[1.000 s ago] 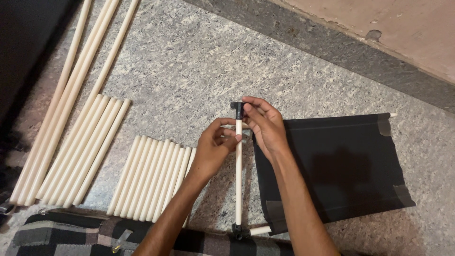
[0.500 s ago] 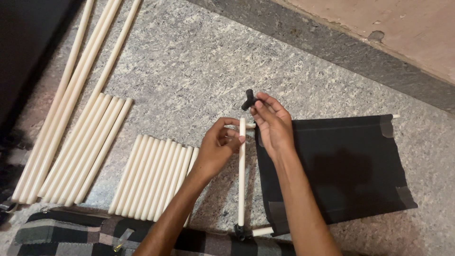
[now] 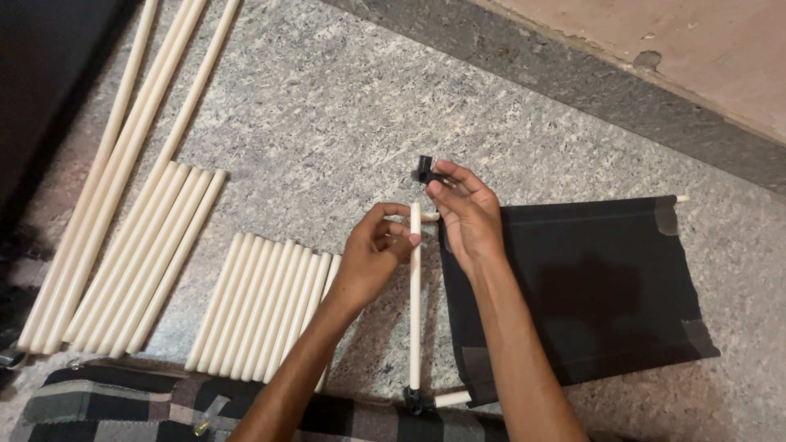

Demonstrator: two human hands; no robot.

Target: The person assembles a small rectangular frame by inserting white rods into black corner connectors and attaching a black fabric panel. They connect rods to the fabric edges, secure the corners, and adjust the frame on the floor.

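Speckled grey stone floor (image 3: 327,123) — cream pipes (image 3: 262,311), black cloth (image 3: 589,286) — tan wall (image 3: 696,57) beyond

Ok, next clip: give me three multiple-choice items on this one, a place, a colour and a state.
1. Where does the black fabric panel lie?
A. Right of the upright white pipe
B. Under the short pipe bundle
C. On the plaid cloth

2. What colour is the connector in the right hand?
A. White
B. Black
C. Red

3. What state is the pipe's top end in?
A. Capped by the connector
B. Bare, gripped by the left hand
C. Taped over

Answers: 1 A, the panel spreads rightwards from the pipe. 2 B, it is dark against the stone floor. 3 B, the connector is held apart, above the pipe end.
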